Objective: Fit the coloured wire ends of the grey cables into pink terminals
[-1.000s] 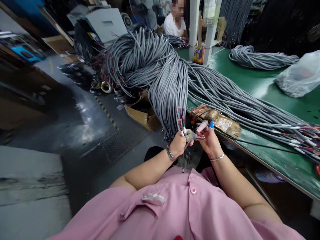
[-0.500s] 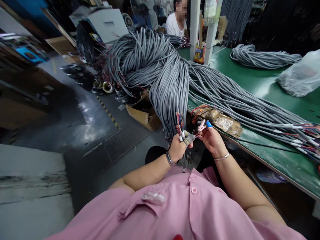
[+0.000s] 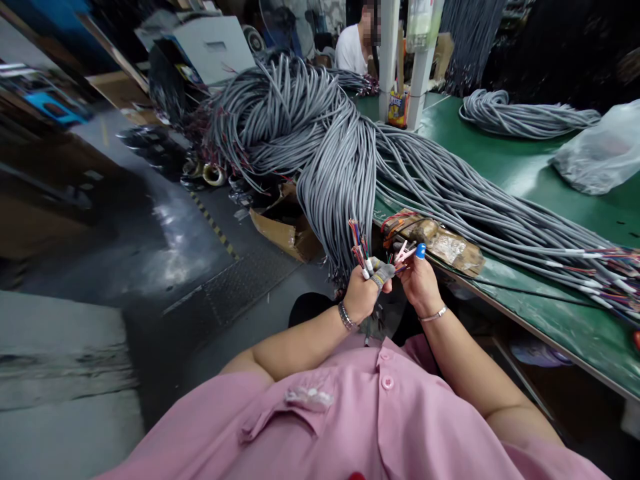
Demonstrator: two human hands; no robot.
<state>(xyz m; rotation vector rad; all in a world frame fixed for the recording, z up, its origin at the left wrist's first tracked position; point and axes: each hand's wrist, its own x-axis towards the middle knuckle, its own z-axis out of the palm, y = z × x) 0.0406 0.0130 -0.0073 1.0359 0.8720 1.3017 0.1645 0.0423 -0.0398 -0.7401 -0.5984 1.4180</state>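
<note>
My left hand (image 3: 364,292) is closed around several grey cable ends. Their stripped coloured wires (image 3: 356,241) and white sleeves (image 3: 367,268) stick up above the fist. A grey finger cover with a yellow band is on that hand's thumb. Just to the right, my right hand (image 3: 420,283) grips a small pink clip (image 3: 403,253) between its fingers, a blue cover on the thumb. The clip is close against thin wires that stick out from the left hand; whether it bites on them is too small to tell.
A thick bundle of grey cables (image 3: 345,173) hangs over the edge of the green table (image 3: 520,173). More cables lie along it, near a taped block (image 3: 455,250) and a plastic bag (image 3: 603,153). A cardboard box (image 3: 275,227) stands below; a person (image 3: 353,48) sits behind.
My right hand has shifted slightly left, nearer to my left hand, and the pink clip has turned a little. My left hand has moved slightly right, still holding the cable ends.
</note>
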